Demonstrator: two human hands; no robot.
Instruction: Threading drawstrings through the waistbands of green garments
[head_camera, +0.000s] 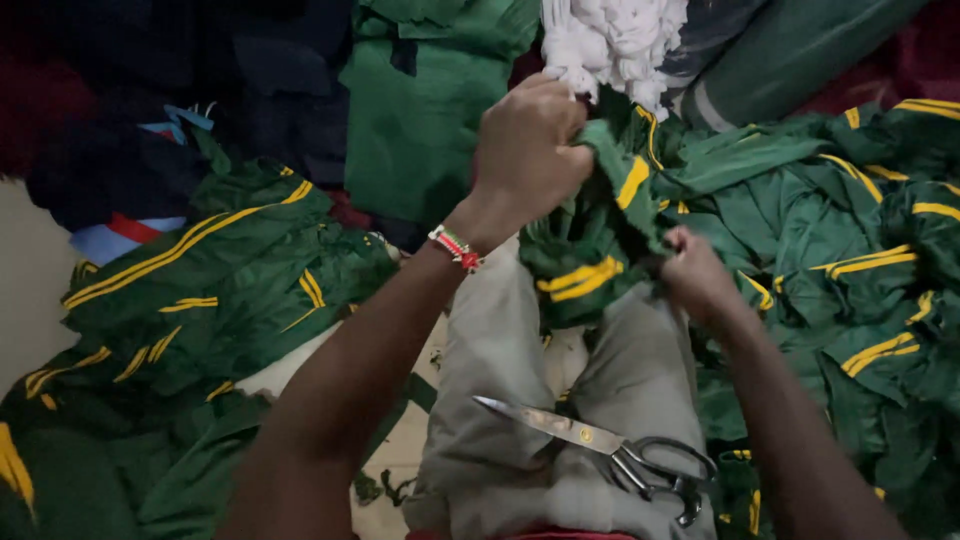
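Fingers of both the left hand (528, 150) and right hand (700, 280) clench a crumpled green garment (590, 240) with yellow stripes.

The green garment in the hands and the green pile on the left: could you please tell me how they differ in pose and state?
The held green garment is lifted and bunched, gripped by the left hand and the right hand; the green pile on the left lies spread flat, untouched. The held garment hangs over the person's lap, above the scissors; the pile rests beside the legs. Both are dark green with yellow stripes.
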